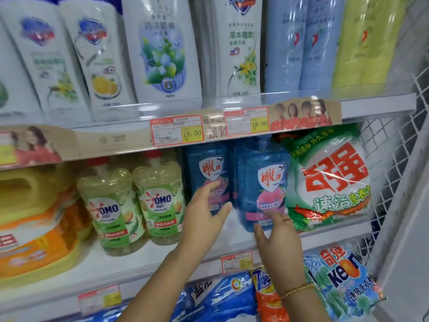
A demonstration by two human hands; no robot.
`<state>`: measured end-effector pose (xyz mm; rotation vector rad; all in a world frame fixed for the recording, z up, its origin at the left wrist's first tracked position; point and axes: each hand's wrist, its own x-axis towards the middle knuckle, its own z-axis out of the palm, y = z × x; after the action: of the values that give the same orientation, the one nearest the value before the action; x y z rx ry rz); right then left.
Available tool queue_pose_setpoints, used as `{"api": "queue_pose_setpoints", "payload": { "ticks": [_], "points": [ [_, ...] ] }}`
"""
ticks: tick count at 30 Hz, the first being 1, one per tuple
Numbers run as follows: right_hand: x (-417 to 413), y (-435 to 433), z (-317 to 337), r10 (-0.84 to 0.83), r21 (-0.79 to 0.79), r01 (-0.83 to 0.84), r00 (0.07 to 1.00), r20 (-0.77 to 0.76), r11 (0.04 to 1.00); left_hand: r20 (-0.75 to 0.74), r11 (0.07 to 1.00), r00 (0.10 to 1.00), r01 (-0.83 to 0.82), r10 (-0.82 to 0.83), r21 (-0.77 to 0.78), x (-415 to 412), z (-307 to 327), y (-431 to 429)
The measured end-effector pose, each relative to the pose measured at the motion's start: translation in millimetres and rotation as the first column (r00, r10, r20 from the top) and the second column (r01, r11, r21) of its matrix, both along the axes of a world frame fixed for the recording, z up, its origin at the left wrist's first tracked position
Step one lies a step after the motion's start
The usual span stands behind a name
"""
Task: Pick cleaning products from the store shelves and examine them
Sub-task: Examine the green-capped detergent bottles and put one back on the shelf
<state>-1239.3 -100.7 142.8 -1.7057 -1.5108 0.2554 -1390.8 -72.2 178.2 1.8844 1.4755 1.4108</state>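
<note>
L hand (204, 217): fingers spread and relaxed, holding nothing. It hovers in front of the far blue bottle (206, 163); contact unclear.

R hand (279, 238): also spread and empty, ring on one finger. Fingertips sit at the lower label of the near blue bottle (262, 182). Touching or just short, we can't tell (blur).

Both hands flank that near bottle. It stands upright on the middle shelf (162, 259), betw. the far blue one and a green-white detergent bag (329, 182) crowded up beside it.

Handling, our guess:
- Clear plastic full of blue liquid, so fairly heavy. Walls prob. stiff w/ a little give.
- Glossy label prob. slick.
- Neck + cap sit close under the upper shelf lip, so awkward to reach.
- Best hold, we reckon: a palm on each side of the body at mid-height, or one hand round it and the other under the base as it slides out.
- Bag may slump once its neighbour goes.

Further L: two OMO bottles (160, 201), then a yellow jug (30, 217).
</note>
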Motion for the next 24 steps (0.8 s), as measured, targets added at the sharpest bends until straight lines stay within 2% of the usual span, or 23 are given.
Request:
{"api": "queue_pose_setpoints", "payload": {
  "ticks": [2, 6, 11, 14, 17, 21, 23, 24],
  "points": [
    [-10, -1, 2, 0.060, 0.004, -0.060, 0.998, 0.002, 0.998, 0.012, 0.994, 0.996, -0.090, 0.089, 0.061, -32, 2, -21],
    [-50, -5, 2, 0.233, -0.026, -0.237, 0.967, -0.108, 0.971, -0.028, 0.958, 0.958, -0.285, 0.285, -0.011, -81, -18, -42],
    [-113, -14, -9, 0.382, -0.140, -0.386, 0.922, -0.054, 0.912, 0.131, 0.943, 0.970, -0.160, 0.205, -0.293, -97, -48, -39],
    [-124, -13, -7, 0.383, -0.106, -0.392, 0.919, -0.094, 0.914, 0.202, 0.938, 0.959, -0.126, 0.198, -0.323, -97, -46, -35],
    [-126, -7, -3, 0.351, -0.090, -0.366, 0.924, -0.150, 0.926, 0.159, 0.937, 0.974, -0.102, 0.162, -0.333, -101, -42, -37],
    [-137, -1, -9, 0.323, -0.071, -0.328, 0.944, -0.074, 0.942, -0.008, 0.939, 0.983, -0.178, 0.184, -0.294, -108, -38, -32],
    [-138, 1, -9, 0.307, -0.072, -0.315, 0.946, -0.102, 0.947, -0.003, 0.938, 0.975, -0.214, 0.222, -0.274, -104, -31, -21],
    [-137, 2, -8, 0.306, -0.079, -0.317, 0.944, -0.127, 0.945, 0.053, 0.935, 0.972, -0.205, 0.229, -0.291, -100, -29, -14]
  ]
}}
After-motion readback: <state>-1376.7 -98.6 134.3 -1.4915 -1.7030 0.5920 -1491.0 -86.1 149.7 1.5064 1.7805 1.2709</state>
